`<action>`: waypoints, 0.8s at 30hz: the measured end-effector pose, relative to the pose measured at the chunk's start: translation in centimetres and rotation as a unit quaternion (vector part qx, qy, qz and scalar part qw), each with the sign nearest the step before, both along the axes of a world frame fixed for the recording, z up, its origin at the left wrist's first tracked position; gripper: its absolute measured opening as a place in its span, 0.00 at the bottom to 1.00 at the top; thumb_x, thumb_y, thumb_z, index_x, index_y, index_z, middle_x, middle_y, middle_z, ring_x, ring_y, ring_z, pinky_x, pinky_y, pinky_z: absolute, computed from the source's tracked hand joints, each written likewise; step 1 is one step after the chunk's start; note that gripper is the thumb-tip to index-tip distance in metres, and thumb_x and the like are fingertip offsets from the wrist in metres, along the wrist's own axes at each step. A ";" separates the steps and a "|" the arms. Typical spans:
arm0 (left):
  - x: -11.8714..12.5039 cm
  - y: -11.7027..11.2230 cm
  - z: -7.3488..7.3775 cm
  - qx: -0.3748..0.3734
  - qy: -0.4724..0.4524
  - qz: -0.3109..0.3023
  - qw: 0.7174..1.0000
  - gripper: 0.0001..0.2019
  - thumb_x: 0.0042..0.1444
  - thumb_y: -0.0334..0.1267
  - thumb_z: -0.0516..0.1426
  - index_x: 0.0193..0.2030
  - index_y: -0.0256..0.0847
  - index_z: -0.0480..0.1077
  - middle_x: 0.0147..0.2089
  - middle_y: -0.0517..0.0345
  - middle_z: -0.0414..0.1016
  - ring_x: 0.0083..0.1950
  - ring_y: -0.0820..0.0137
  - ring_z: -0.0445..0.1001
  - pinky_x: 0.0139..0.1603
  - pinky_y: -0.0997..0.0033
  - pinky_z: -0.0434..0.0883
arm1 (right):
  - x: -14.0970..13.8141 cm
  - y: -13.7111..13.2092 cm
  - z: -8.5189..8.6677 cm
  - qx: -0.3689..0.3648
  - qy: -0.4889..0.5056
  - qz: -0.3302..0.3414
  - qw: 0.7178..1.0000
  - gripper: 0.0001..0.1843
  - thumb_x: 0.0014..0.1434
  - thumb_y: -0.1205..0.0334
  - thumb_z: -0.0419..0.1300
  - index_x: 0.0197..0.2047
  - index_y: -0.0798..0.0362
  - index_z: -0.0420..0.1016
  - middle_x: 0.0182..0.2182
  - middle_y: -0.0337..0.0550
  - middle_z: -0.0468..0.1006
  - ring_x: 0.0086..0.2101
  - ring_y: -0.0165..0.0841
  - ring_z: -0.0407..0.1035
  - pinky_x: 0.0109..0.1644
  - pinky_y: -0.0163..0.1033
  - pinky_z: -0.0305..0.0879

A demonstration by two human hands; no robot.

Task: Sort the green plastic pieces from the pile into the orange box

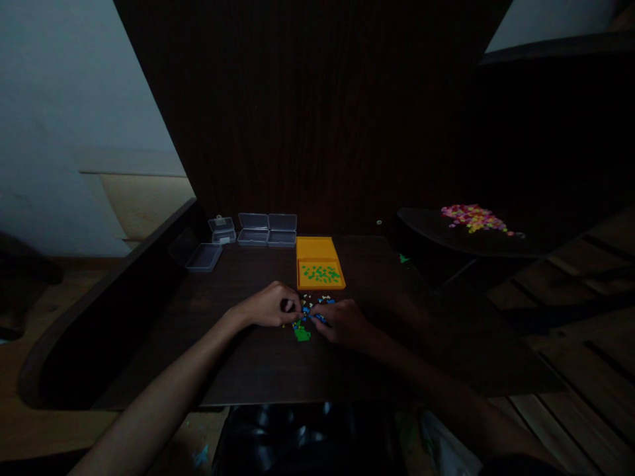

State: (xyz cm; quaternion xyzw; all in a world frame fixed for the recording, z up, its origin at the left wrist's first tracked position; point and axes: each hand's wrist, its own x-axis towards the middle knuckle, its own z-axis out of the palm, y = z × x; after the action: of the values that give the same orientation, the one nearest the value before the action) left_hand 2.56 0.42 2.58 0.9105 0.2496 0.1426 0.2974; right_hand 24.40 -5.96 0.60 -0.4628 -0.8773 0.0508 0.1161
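Note:
Both of my hands meet over a small spread of tiny coloured pieces on the dark table. My left hand (274,305) has its thumb and fingers pinched together at the left of the pieces; what lies between them is too small to name. My right hand (342,321) is closed at the right, its fingertips among blue pieces (317,317). Pale pieces (311,305) lie just beyond the fingers. Nearer me is a clump of green pieces (302,333). Behind them stands an open yellow box (321,287) with small green pieces (322,273) in it.
Clear plastic cases stand at the back left: a small one (223,231), a wide open one (268,237) and another open case (204,258). Pink and yellow beads (473,218) lie on a raised dark shelf (496,246) at right. A dark side board (119,311) borders the left.

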 end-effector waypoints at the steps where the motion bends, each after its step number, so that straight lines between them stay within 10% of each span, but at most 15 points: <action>1: 0.0 0.0 0.0 0.000 0.001 0.000 1.000 0.05 0.53 0.33 0.60 0.33 0.35 0.78 0.24 0.62 0.70 0.24 0.78 0.65 0.28 0.80 0.60 | 0.1 0.0 0.1 0.004 -0.007 0.001 1.000 0.09 0.61 0.59 0.57 0.41 0.50 0.78 0.32 0.41 0.83 0.29 0.33 0.75 0.31 0.35 0.54; 15: 0.3 -0.2 0.0 0.000 0.000 -0.021 1.000 0.05 0.51 0.27 0.59 0.32 0.35 0.78 0.24 0.62 0.71 0.24 0.79 0.65 0.29 0.81 0.61 | -0.5 0.5 -0.2 -0.018 0.034 -0.009 0.999 0.15 0.65 0.57 0.54 0.51 0.47 0.77 0.40 0.43 0.84 0.38 0.34 0.77 0.39 0.35 0.62; 24: 0.2 -0.1 -0.1 -0.002 0.004 -0.005 1.000 0.07 0.48 0.25 0.58 0.32 0.35 0.76 0.24 0.64 0.69 0.24 0.79 0.65 0.28 0.82 0.60 | -0.2 0.6 -0.5 -0.012 0.026 0.004 1.000 0.10 0.64 0.60 0.56 0.41 0.50 0.79 0.34 0.42 0.83 0.33 0.32 0.76 0.37 0.34 0.59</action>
State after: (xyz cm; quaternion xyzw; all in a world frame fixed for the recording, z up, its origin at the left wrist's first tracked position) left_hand 2.75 0.31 2.49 0.9115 0.2469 0.1373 0.2990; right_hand 24.21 -5.33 0.09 -0.4596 -0.8750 0.0741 0.1330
